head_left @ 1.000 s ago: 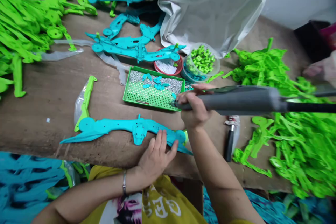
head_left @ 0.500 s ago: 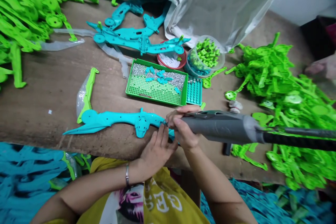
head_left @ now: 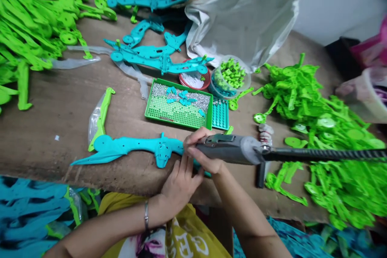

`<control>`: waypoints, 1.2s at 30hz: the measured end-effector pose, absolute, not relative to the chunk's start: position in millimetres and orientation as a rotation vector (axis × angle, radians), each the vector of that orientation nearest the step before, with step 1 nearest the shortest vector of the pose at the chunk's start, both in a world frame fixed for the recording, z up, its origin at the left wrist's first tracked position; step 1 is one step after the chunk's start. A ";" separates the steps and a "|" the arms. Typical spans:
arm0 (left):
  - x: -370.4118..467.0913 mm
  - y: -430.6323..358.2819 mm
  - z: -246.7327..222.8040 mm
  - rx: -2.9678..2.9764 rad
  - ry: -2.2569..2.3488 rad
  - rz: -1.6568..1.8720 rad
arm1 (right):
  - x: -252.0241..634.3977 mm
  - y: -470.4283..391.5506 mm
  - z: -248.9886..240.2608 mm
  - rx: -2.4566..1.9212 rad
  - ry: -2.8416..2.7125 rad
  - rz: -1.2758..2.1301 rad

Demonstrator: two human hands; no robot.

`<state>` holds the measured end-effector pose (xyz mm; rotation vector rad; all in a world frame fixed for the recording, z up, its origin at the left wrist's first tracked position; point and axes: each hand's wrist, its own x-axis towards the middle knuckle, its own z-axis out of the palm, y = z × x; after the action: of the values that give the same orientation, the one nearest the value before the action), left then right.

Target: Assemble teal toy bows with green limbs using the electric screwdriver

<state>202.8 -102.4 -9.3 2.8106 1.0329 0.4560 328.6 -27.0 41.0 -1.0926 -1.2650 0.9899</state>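
A blue plastic toy bow piece (head_left: 140, 144) lies lengthwise on the table near its front edge. My right hand (head_left: 204, 149) is wrapped around the front of a grey power screwdriver (head_left: 226, 147), held nearly level, its tip pointing left at the bow piece's right part. The tip itself is hidden by my fingers. My left hand (head_left: 179, 181) holds that same right part from the near side, fingers reaching up beside the screwdriver's front and thumb to the right. A green limb with a clear blade (head_left: 101, 117) touches the bow piece's left end.
Behind the bow piece sits a green tray (head_left: 178, 119) of small screws and blue bits. A red basket (head_left: 207, 82), a clear tub (head_left: 213, 88) of green pieces and a white sack (head_left: 242, 24) stand farther back. Green parts are heaped left (head_left: 33, 20) and right (head_left: 347, 161).
The screwdriver's rear has swung, and its body now looks shorter and nearer my hands. My right hand has shifted slightly left. The whole view has tilted a little; my left hand stays on the bow piece.
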 end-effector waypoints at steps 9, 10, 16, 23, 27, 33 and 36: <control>198.7 -101.9 -16.9 2.884 1.095 0.496 | 351.1 39.7 36.4 -1.102 -0.951 0.514; 198.2 -101.3 -16.3 2.891 1.083 0.496 | 351.2 43.1 32.1 -1.115 -0.954 0.515; 197.3 -101.0 -17.0 2.898 1.051 0.494 | 348.5 49.9 16.5 -1.122 -0.989 0.514; 198.4 -102.8 -18.6 2.900 1.055 0.497 | 351.2 55.0 9.8 -1.151 -0.976 0.515; 198.1 -102.0 -17.5 2.917 1.057 0.492 | 350.4 56.8 8.5 -1.161 -0.992 0.510; 198.0 -101.5 -14.0 2.934 1.067 0.474 | 345.1 55.4 31.4 -1.092 -1.014 0.544; 197.1 -102.3 -15.0 2.922 1.046 0.449 | 336.1 37.5 52.2 -1.056 -0.984 0.505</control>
<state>197.1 -102.3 -15.0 2.9224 1.0460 0.4487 336.1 37.5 52.2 -1.0564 -0.9843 0.5048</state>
